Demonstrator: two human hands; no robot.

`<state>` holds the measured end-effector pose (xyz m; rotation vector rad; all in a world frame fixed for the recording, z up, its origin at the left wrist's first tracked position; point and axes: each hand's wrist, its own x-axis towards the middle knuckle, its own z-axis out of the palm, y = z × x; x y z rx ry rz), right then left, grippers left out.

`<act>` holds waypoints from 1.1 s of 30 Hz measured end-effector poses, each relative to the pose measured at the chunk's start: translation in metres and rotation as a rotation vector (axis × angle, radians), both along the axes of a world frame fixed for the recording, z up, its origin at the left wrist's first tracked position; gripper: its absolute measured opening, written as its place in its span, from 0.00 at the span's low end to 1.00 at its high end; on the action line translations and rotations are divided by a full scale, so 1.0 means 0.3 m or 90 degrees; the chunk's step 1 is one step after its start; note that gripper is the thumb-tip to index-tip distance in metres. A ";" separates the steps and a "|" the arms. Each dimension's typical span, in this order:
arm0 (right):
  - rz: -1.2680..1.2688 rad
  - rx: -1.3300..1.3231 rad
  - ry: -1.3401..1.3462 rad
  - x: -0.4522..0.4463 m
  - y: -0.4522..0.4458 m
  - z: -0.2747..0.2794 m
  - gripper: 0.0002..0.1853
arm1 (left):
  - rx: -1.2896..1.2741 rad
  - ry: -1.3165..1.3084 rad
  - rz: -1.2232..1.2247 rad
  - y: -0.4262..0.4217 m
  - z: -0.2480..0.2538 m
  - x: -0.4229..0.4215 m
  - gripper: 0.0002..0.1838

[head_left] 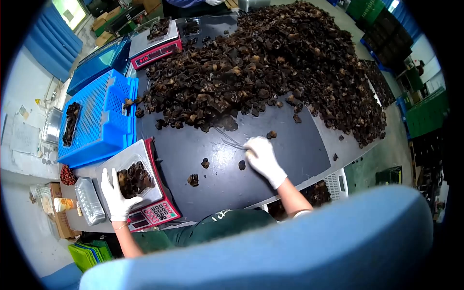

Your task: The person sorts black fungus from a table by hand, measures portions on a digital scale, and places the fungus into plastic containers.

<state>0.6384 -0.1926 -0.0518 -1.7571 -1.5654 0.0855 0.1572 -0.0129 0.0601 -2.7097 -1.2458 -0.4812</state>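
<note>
My left hand (116, 197), in a white glove, rests with spread fingers at the near left side of a clear plastic tray (145, 159). Dark wood ear mushrooms (135, 180) fill the tray, which sits on a red-framed scale (166, 198). In my gloved right hand (262, 157) are thin metal tongs (231, 140), gripped at the near end. Their tips point to the near edge of a large heap of the mushrooms (232, 79). A few loose pieces, such as a small mushroom (193, 180), lie on the dark tabletop (217, 193) between my hands.
A blue crate (96, 116) holding a filled tray (71, 124) stands at the left. Stacked empty trays (90, 200) lie beside the near scale. Another scale (154, 46) with a tray is farther back. Across the table, a person's gloved hand (214, 2) shows. A white basket (337, 183) sits below the near edge.
</note>
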 end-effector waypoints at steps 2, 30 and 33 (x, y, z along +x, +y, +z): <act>-0.143 -0.049 -0.154 0.115 -0.011 -0.062 0.17 | -0.067 -0.107 0.023 -0.081 0.042 0.123 0.60; 0.329 0.018 0.176 -0.284 0.014 0.090 0.14 | -1.660 -0.988 -0.058 -0.394 -0.522 0.766 0.23; 0.268 -0.086 0.179 -0.214 0.120 0.075 0.14 | -1.651 -0.968 0.184 -0.422 -0.510 0.727 0.15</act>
